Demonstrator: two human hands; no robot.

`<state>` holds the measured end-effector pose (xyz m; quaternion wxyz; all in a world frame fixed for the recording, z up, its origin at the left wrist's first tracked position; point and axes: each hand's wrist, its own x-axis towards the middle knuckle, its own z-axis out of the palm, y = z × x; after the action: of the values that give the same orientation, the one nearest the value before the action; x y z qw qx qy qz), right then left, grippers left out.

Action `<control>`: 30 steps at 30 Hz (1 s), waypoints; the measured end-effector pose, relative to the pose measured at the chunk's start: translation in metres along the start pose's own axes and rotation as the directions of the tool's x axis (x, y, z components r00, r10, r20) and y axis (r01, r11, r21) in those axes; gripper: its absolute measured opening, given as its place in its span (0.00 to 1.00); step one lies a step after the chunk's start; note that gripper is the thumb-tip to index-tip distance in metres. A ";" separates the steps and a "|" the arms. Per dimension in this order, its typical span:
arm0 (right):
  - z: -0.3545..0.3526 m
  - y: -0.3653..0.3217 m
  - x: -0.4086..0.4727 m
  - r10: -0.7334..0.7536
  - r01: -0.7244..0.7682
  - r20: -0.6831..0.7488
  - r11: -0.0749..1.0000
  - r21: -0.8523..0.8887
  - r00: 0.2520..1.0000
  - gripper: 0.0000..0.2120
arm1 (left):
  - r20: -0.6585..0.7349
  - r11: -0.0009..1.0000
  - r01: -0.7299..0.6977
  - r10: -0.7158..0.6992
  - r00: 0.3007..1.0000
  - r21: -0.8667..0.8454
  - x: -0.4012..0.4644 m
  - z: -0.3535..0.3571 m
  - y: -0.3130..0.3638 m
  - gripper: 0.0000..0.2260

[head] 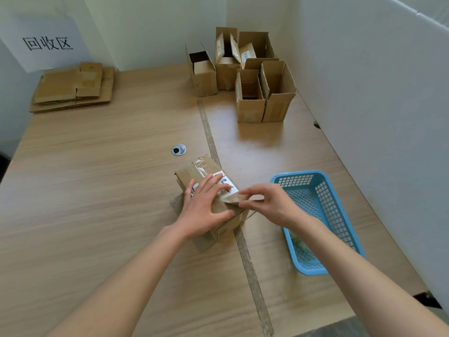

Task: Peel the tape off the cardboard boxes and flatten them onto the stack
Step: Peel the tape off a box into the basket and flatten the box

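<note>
A small cardboard box with clear tape and a white label lies on the wooden table in front of me. My left hand lies flat on top of the box, fingers spread and pressing it down. My right hand pinches a lifted end of the tape strip at the box's right edge. A stack of flattened cardboard lies at the far left corner. Several open, upright boxes stand at the far right.
A blue plastic basket sits just right of my right hand, near the white wall. A strip of old tape runs along the table seam. A round cable grommet is behind the box. A paper sign hangs above the stack.
</note>
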<state>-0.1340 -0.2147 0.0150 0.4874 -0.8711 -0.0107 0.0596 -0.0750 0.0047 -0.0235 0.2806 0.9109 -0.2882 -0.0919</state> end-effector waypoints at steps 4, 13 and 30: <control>0.001 0.012 -0.013 -0.012 0.011 0.024 0.998 0.056 1.000 0.23 | 0.006 1.000 -0.005 0.005 1.000 0.000 0.000 0.000 0.000 0.30; 0.026 0.022 -0.027 -0.114 0.053 -0.318 0.980 -0.193 0.941 0.06 | 0.017 1.000 -0.013 0.013 1.000 -0.016 0.001 -0.004 -0.002 0.27; -0.001 0.004 -0.008 0.023 -0.026 -0.020 0.982 -0.187 1.000 0.06 | -0.042 0.999 0.012 -0.011 0.999 0.031 -0.004 0.007 0.011 0.25</control>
<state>-0.1418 -0.2184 0.0124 0.4027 -0.9136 -0.0011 0.0565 -0.0859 -0.0032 -0.0233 0.2717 0.9186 -0.2783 -0.0698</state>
